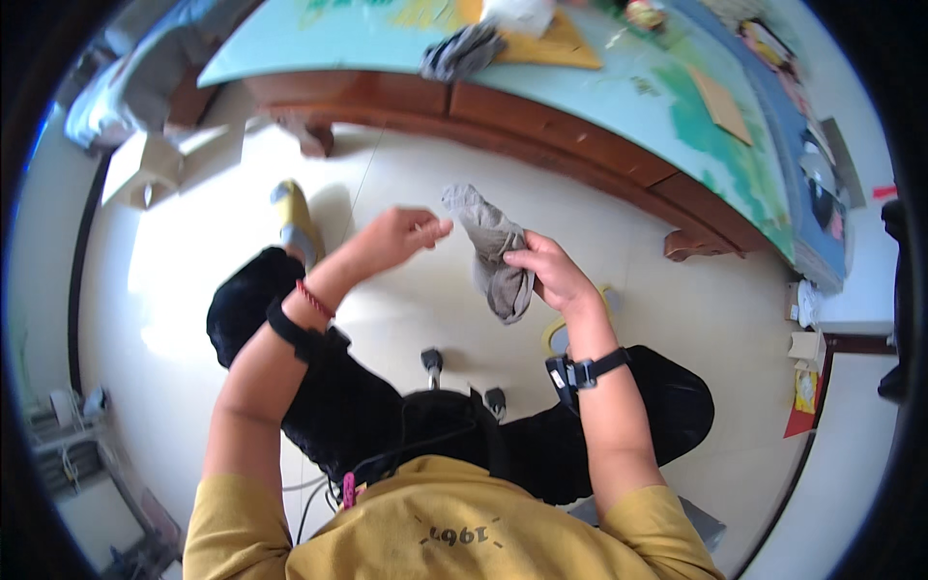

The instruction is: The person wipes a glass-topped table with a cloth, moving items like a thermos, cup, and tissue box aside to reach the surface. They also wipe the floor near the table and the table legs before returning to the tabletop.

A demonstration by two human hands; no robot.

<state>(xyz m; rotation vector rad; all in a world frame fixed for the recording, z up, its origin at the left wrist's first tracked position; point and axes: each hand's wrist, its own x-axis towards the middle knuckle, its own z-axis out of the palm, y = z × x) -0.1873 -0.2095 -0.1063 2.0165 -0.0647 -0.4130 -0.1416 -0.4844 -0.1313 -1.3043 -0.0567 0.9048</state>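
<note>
A pair of grey fabric socks (493, 246), or one folded sock, hangs in front of me above the floor. My right hand (547, 268) grips it by its right side, thumb on top and fingers behind. Just left of the sock's upper end is my left hand (406, 233), loosely curled, its thumb a little apart from the fingers. Nothing shows in that hand, and it does not appear to touch the sock. A darker grey crumpled cloth item (462, 52) lies at the near edge of the glass-topped wooden desk (348, 54).
My legs in black trousers (348, 391) spread below my arms. Yellow slippers (293, 210) are on the pale tiled floor (391, 319). Chair casters (432, 360) show between my knees. The desk holds a yellow board (558, 47) and a beige rectangular piece (719, 105). A cardboard box (145, 163) stands left.
</note>
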